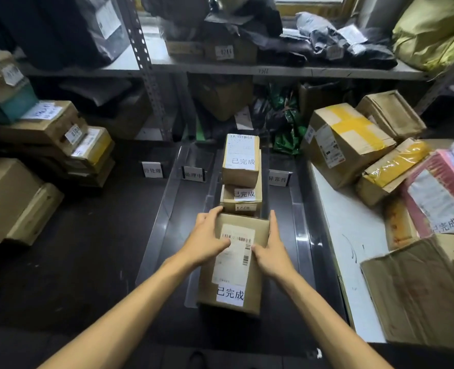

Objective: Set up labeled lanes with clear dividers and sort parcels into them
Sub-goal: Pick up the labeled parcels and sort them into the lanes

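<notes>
Left hand (207, 242) and right hand (272, 251) clasp the parcel (231, 274) by its sides, low in the lane between clear dividers (301, 230); pushed toward 12 o'clock, it may ram the labelled parcels (240, 166) or tip a divider.

Fig. 1: single head cam, wide-angle.
Looks fwd & down, close over parcel (233, 275); shelving (273, 69) at top.

Brown cardboard, white labels: near parcel (232, 272), middle parcel (243, 202), far parcel (240, 171), one lane between clear dividers (299, 222).
</notes>
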A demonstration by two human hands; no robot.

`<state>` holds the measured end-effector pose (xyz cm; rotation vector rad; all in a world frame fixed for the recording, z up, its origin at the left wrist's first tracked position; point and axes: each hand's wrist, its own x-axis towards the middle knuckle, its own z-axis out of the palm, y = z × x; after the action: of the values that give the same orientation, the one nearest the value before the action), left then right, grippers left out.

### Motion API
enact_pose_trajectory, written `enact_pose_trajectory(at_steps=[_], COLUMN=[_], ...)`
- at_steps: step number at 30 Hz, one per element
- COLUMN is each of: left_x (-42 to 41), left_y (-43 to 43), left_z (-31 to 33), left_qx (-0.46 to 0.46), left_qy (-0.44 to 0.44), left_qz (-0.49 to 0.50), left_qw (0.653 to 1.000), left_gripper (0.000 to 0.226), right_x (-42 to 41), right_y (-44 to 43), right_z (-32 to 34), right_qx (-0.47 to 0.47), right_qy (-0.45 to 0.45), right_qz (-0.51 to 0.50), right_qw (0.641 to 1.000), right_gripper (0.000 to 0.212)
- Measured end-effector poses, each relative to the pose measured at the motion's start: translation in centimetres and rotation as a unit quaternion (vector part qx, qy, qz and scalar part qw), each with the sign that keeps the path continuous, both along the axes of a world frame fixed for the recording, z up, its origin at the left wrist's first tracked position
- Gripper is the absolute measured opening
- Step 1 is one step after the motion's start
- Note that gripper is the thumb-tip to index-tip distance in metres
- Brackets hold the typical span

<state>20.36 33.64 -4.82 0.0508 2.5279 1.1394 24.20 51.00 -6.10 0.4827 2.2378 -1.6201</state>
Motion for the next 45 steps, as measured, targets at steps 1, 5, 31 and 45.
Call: enact_pose_trajectory(at_steps=[1, 5, 31, 45], left_x=[0.0, -0.6, -0.7, -0.8], left_y=[0.1, 0.6, 0.3, -1.4], left_z=[-0.2, -0.8, -5.3, -2.1], left_qx=[-0.010, -0.062, -0.388, -0.213], left_qy=[-0.004, 0.006, 0.101, 0.177], left_qz=[-0.015, -0.063, -0.298, -0.168], left_qw=[1.000, 0.996, 0.866, 0.946], left_gripper=[0.079, 0.078, 0.101, 0.074], right_x=[-0.1, -0.9, -2.2, -2.8], right_y=[-0.1, -0.6, -1.7, -5.0], right_z=[-0.1, -0.5, -3.5, 0.5], right_qx=[0.015, 0.116, 0.436, 0.362], right_qy=[0.002, 0.024, 0.040, 0.144], right_qz=[0.005, 0.029, 0.320, 0.238], right_qw=[1.000, 0.993, 0.840, 0.889], right_gripper=[0.095, 0.088, 0.085, 0.048])
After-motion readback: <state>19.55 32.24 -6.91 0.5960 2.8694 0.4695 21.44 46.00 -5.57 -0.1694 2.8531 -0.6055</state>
